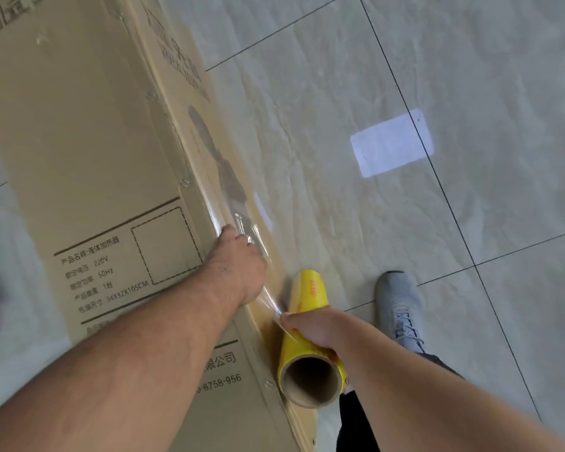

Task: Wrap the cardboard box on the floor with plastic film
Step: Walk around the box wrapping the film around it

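A long cardboard box with printed text lies on the tiled floor, filling the left half of the head view. My left hand presses clear plastic film against the box's right top edge, fingers curled over the film. My right hand grips a yellow roll of film with a brown cardboard core, held just right of the box edge. A stretched band of film runs from the roll up under my left hand.
Pale marble-look floor tiles with dark grout lines spread to the right. A bright rectangular light patch lies on them. My grey sneaker stands right of the roll, with a dark trouser leg below it.
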{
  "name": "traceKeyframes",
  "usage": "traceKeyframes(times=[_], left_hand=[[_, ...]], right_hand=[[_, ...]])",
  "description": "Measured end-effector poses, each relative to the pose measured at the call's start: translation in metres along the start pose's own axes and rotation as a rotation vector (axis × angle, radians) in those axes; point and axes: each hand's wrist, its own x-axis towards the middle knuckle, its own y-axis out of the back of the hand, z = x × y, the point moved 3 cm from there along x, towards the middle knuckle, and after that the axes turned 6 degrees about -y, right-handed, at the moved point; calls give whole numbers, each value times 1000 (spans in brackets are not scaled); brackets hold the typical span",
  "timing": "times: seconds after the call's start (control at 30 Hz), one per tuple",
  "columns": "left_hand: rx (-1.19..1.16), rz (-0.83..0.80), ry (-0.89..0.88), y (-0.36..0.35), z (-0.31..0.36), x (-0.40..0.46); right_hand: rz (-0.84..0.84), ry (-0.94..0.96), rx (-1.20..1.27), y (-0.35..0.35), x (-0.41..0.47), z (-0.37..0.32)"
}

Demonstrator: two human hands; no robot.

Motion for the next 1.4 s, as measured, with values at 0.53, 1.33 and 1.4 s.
traceKeyframes(times=[0.53,1.33,1.4], left_hand=[[-216,16,-109,-12,48,2],[-180,-62,-135,-25,83,0],[-172,-67,-147,-24,84,-2]], right_hand=[[-131,61,584,-14,6,27],[-182,33,619,-34,3,65],[-154,13,563,-39,6,69]])
